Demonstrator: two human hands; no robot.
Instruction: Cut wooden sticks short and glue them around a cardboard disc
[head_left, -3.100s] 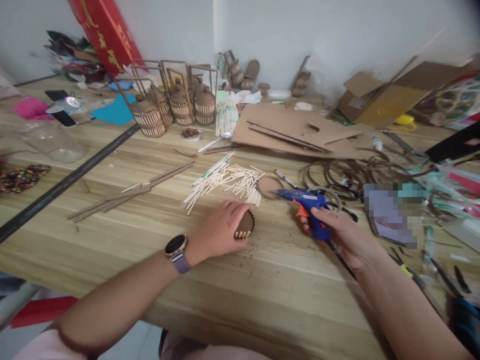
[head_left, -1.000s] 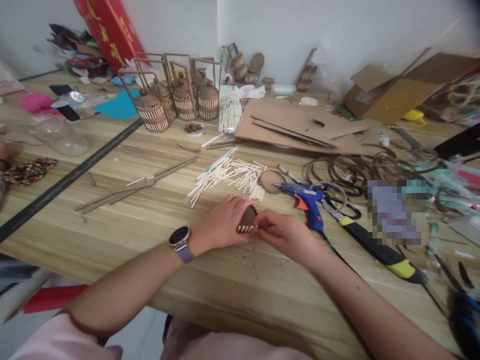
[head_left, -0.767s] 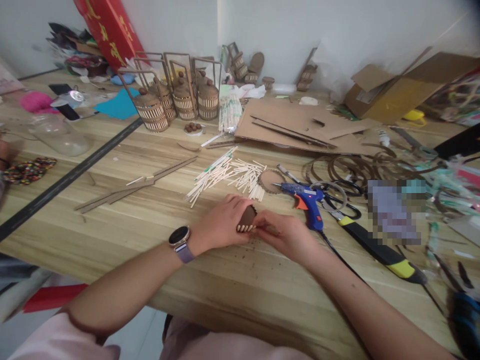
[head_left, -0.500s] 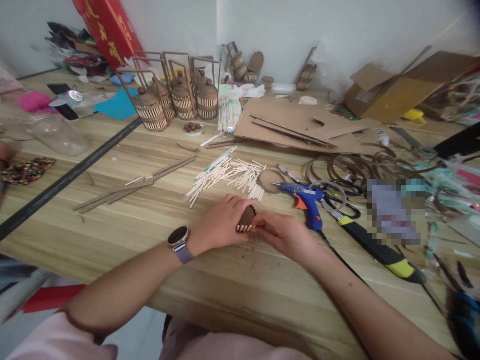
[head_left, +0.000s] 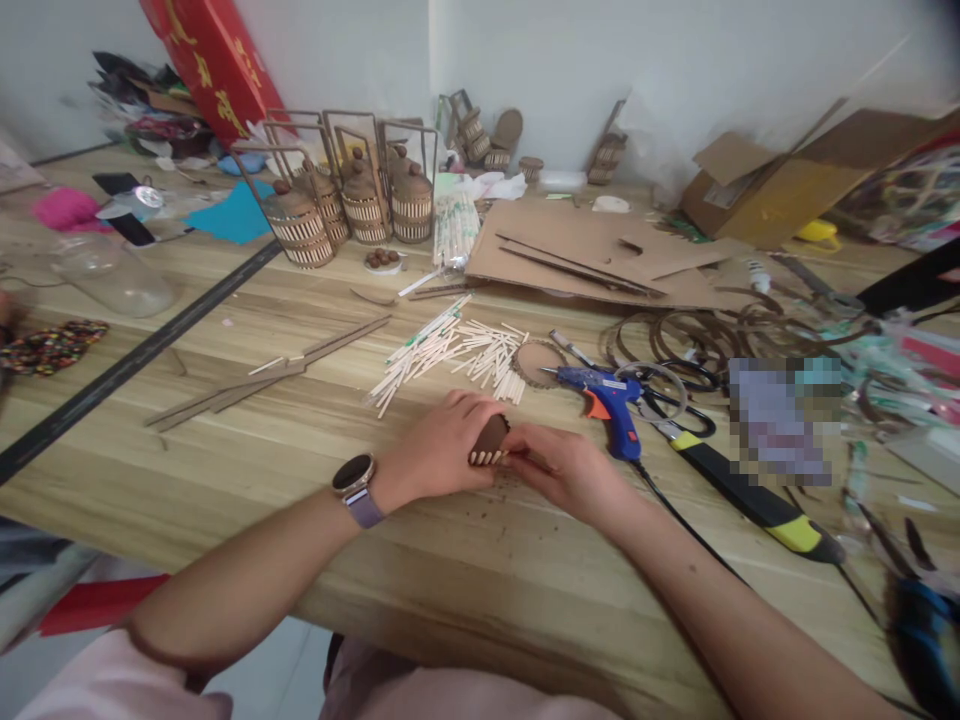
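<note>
Brown disc: one, between two hands.

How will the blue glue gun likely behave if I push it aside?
The glue gun lies on its side, so it probably won't roll. Its cord trails from the handle and may drag. Its tip appears to reach the round brown piece, which might shift too.

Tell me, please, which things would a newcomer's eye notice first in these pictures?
The blue glue gun probably stands out first, lying just beyond the right hand. Next may come the gold-lettered red box at the back left, with tall-handled baskets to its right. In the middle, the left hand holds a round brown piece partly edged with short sticks.
</note>
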